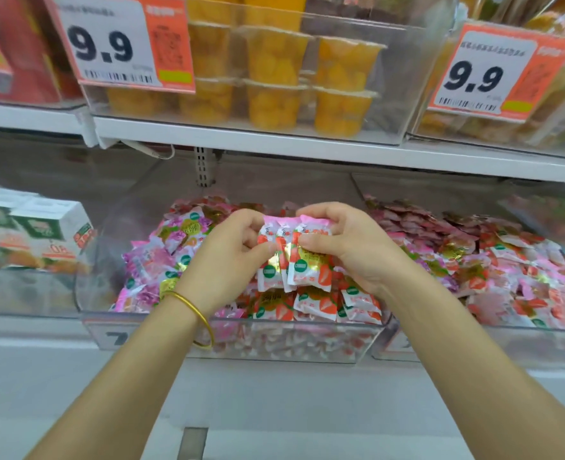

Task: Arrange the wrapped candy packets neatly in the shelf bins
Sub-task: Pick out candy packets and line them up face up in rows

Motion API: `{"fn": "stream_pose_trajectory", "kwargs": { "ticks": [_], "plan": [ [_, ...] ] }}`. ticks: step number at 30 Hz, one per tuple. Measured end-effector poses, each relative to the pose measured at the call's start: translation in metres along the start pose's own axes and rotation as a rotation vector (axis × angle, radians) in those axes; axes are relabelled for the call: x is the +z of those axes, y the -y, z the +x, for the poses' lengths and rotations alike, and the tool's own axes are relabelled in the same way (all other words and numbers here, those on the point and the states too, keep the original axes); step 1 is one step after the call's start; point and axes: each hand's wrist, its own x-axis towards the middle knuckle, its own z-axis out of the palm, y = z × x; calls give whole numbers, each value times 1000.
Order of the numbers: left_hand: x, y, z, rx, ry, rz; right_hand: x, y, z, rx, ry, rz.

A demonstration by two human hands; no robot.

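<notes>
Candy packets (294, 257) pinched upright between both hands' fingers (311, 242) above bin (234, 340)

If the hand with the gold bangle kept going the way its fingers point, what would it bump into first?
The left hand points right, so it would first press into the strawberry candy packets it already pinches. Just beyond them is the right hand, though depth is hard to judge.

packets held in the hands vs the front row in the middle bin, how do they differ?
The held packets are lifted above the pile, pinched between the left hand and right hand; the front-row packets rest in the clear bin.
The held packets are bunched and overlapping; the front-row packets stand side by side against the bin's front wall.
Both show the same white wrapper with red strawberry print.
</notes>
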Motion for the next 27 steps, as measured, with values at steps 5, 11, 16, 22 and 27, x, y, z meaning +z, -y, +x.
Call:
{"fn": "stream_pose_trajectory", "kwargs": {
  "ticks": [5,11,16,22,27],
  "plan": [
    [-8,16,0,-74,84,90,2,-7,7,16,-109,-56],
    [3,23,0,-79,244,347,-1,-11,3,46,-151,-145],
    [5,19,1,-46,276,564,0,-7,-2,42,-162,-207],
    [9,13,-1,-70,400,595,-8,10,-6,-33,-233,-317],
    [13,9,-2,-40,388,695,-17,15,-7,-96,-258,-483]
  ]
}}
